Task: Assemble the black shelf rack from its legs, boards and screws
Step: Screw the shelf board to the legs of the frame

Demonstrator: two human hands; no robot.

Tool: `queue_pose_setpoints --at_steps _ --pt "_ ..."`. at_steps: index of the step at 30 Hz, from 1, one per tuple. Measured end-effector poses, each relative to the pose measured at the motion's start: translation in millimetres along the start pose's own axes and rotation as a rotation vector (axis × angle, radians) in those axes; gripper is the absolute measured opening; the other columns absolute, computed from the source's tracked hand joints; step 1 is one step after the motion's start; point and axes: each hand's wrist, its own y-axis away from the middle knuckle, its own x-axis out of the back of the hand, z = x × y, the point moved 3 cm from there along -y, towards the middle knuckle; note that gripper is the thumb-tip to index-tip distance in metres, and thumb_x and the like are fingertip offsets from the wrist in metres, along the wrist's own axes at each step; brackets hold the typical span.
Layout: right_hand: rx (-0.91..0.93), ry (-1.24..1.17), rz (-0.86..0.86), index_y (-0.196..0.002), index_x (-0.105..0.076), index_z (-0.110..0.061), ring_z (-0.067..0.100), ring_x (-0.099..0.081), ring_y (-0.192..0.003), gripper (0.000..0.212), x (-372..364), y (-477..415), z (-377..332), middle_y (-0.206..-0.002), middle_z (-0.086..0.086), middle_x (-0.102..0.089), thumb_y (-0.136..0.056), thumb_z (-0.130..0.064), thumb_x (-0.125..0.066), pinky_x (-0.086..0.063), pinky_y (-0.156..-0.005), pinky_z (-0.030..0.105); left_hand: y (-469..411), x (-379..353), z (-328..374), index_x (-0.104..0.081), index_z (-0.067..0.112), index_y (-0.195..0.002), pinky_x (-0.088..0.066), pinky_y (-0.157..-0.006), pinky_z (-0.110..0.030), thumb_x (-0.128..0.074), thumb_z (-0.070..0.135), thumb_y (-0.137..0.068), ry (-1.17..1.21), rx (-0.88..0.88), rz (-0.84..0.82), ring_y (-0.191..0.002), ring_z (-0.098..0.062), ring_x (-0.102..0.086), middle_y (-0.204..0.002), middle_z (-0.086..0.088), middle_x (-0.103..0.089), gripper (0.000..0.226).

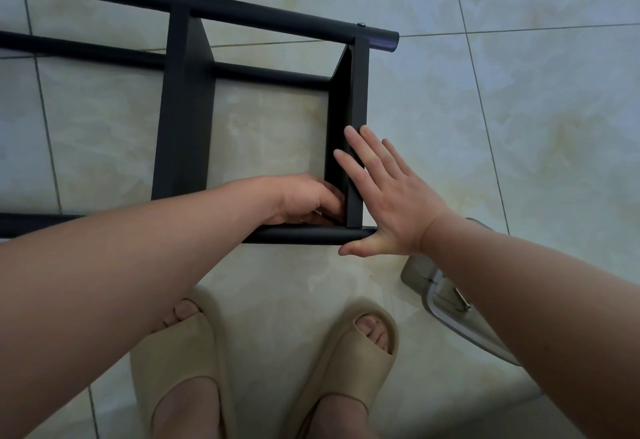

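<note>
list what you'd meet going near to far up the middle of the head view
beige sandals → near black leg → middle black leg → far black leg with its screws

Likely a home: glossy marbled floor tiles (519, 127), beige slippers (180, 355) on bare feet.

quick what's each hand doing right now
left hand: fingers curled in the corner where end board meets near leg; any grip cannot be told
right hand: open, fingers flat against the end board
</note>
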Motion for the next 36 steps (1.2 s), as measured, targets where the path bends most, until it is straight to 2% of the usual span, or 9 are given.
queue_pose_setpoints --at_steps 2,5,7,10,17,20,24,31,36 --pt "-0.002 0.004 -0.003 -0.161 -0.016 -0.004 0.037 0.002 -0.156 0.126 -0.1 0.2 0.2 -0.168 0.019 0.000 -0.075 -0.093 -0.038 -0.016 -0.123 0.059 1.6 -1.2 1.2 -0.071 0.006 -0.093 -0.053 -0.091 -0.036 -0.061 0.003 -0.089 -0.052 0.004 0.008 -0.094 -0.029 -0.070 -0.098 -0.019 -0.073 0.012" --pt "-0.004 0.005 -0.001 -0.160 -0.017 -0.004 0.038 0.001 -0.156 0.126 0.0 0.2 0.1 -0.168 0.020 -0.001 -0.075 -0.093 -0.040 -0.017 -0.123 0.059 3.2 -2.6 3.0 -0.070 0.002 -0.099 -0.050 -0.079 -0.033 -0.064 0.006 -0.088 -0.130 0.006 0.016 -0.083 -0.025 -0.065 -0.088 -0.014 -0.068 0.012" --pt "-0.002 0.005 0.003 -0.160 -0.017 -0.003 0.038 0.000 -0.156 0.126 0.3 0.1 -0.2 -0.168 0.020 -0.002 -0.075 -0.093 -0.040 -0.017 -0.123 0.059 3.5 -2.6 3.4 -0.069 0.005 -0.091 -0.050 -0.071 -0.028 -0.064 0.003 -0.088 -0.144 0.006 0.015 -0.074 -0.022 -0.065 -0.080 -0.010 -0.068 0.007" --pt "0.001 0.001 0.013 -0.160 -0.018 -0.003 0.039 -0.001 -0.156 0.125 0.3 -0.1 -0.4 -0.168 0.021 -0.003 -0.075 -0.093 -0.039 -0.017 -0.123 0.059 3.9 -1.1 4.0 -0.068 0.013 -0.076 -0.050 -0.063 -0.023 -0.063 -0.001 -0.086 -0.110 0.008 0.006 -0.064 -0.016 -0.066 -0.069 -0.002 -0.068 0.018" --pt "0.004 0.007 0.017 -0.160 -0.018 -0.003 0.039 -0.001 -0.156 0.125 -0.2 0.0 -0.2 -0.168 0.021 -0.004 -0.076 -0.093 -0.040 -0.018 -0.122 0.060 5.7 -1.2 4.2 -0.072 0.001 -0.101 -0.053 -0.096 -0.039 -0.063 0.007 -0.089 -0.091 0.002 0.040 -0.095 -0.028 -0.071 -0.103 -0.018 -0.074 0.016" --pt "0.005 -0.003 0.019 -0.160 -0.018 -0.002 0.039 -0.001 -0.156 0.125 0.1 0.0 -0.4 -0.168 0.021 -0.004 -0.076 -0.092 -0.040 -0.018 -0.122 0.060 8.2 -1.7 4.4 -0.070 -0.004 -0.103 -0.054 -0.088 -0.039 -0.065 0.005 -0.087 -0.141 0.004 0.039 -0.086 -0.027 -0.068 -0.093 -0.017 -0.072 0.020" --pt "0.011 -0.008 0.035 -0.159 -0.019 -0.002 0.040 -0.002 -0.156 0.125 -1.1 -0.4 0.5 -0.168 0.022 -0.005 -0.076 -0.093 -0.040 -0.019 -0.122 0.061 8.2 0.7 5.4 -0.070 0.010 -0.087 -0.051 -0.066 -0.024 -0.061 -0.002 -0.087 -0.121 0.001 0.030 -0.061 -0.013 -0.066 -0.068 -0.001 -0.070 0.015" --pt "0.013 -0.006 0.034 -0.159 -0.018 -0.002 0.040 -0.002 -0.156 0.125 -2.5 -0.1 0.8 -0.168 0.022 -0.005 -0.076 -0.093 -0.038 -0.020 -0.122 0.061 3.3 -1.8 3.8 -0.071 0.008 -0.095 -0.056 -0.086 -0.032 -0.062 0.007 -0.091 -0.122 -0.022 0.041 -0.081 -0.017 -0.071 -0.093 -0.011 -0.075 0.010" --pt "0.014 -0.004 0.039 -0.160 -0.018 -0.003 0.039 -0.002 -0.156 0.125 -3.2 -0.1 1.0 -0.168 0.021 -0.005 -0.076 -0.093 -0.038 -0.019 -0.122 0.060 2.5 -1.5 2.8 -0.066 0.007 -0.087 -0.054 -0.062 -0.021 -0.061 -0.002 -0.087 -0.103 -0.018 0.002 -0.067 -0.015 -0.067 -0.074 -0.004 -0.069 0.011"
